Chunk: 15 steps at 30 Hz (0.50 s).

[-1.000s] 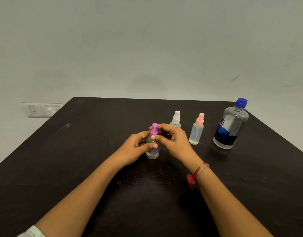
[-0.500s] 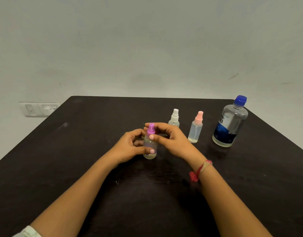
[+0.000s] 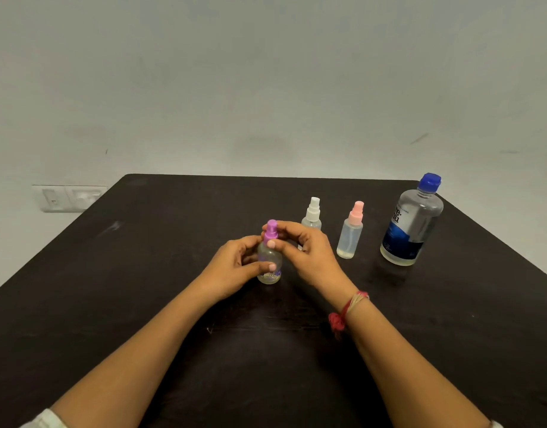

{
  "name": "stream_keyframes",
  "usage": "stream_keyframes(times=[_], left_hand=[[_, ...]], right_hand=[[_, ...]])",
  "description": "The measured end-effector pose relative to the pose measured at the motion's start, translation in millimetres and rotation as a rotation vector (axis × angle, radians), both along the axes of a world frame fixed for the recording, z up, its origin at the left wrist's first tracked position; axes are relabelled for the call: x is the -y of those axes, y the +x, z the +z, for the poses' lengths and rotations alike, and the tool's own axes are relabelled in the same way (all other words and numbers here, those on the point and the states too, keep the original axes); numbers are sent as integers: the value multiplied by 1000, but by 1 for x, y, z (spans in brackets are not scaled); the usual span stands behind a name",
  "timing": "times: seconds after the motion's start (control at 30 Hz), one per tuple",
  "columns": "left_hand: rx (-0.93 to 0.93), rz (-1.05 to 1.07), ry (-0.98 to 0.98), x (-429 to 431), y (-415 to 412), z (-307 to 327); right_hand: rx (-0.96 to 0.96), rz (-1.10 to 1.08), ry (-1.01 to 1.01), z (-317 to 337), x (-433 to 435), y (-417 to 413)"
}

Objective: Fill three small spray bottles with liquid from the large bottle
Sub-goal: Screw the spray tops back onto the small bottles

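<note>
While gripped, rounded clear bottle (image 3: 269,261), purple-capped

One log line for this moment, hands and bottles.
left hand: holds purple-top bottle | right hand: on its sprayer | large bottle: capped, untouched

Soft, even light falls from above; beneath my right hand (image 3: 309,257) and left hand (image 3: 235,270) only faint shadows show on the dark table (image 3: 142,273). The picture looks slightly soft, its edges bowed by the wide lens.
</note>
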State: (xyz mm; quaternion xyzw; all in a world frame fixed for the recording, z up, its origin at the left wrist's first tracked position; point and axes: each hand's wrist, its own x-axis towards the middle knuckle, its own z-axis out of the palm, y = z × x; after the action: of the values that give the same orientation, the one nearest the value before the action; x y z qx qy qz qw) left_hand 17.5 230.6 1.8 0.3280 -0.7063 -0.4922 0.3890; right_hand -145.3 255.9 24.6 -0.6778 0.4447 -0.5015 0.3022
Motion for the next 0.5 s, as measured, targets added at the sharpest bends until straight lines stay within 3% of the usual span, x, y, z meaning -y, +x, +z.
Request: stream_keyframes(times=[0.13, 0.37, 0.5], left_hand=[[23, -3, 10, 3, 0, -1], [53, -182, 136, 7, 15, 8], [59, -206, 154, 7, 17, 8]], right_hand=[[13, -55, -18, -4, 1, 4], [-12, 234, 136, 2, -1, -6], [-6, 250, 122, 4, -1, -7]])
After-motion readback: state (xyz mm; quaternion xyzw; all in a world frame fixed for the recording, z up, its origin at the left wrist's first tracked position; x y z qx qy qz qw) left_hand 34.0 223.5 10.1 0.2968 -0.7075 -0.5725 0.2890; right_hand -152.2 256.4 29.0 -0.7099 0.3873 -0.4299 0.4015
